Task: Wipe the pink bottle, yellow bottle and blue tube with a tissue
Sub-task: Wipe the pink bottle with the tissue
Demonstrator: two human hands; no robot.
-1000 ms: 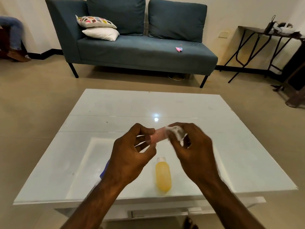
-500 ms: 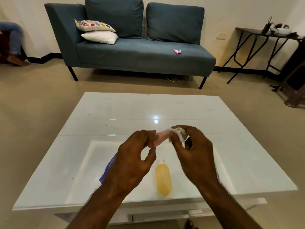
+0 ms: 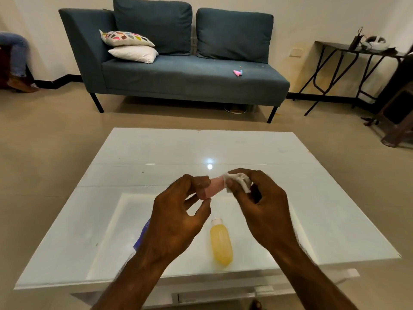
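Hands up over the table (image 3: 324,198), and you've got the pink bottle (image 3: 215,186) lifted between them, lying almost level in the air. Your left hand (image 3: 178,218) pinches one end of it with fingertips and thumb, the other fingers loosely curled. Your right hand (image 3: 262,211) closes around a crumpled white tissue (image 3: 238,181) and presses it against the bottle's other end. Below, the yellow bottle (image 3: 220,242) lies flat on the glossy white tabletop, cap pointing away from you, just under the gap between your wrists. The blue tube (image 3: 141,237) rests on the table too, mostly hidden behind your left hand, only a strip of it showing. A blue sofa (image 3: 190,74) stands beyond, well apart from the table.
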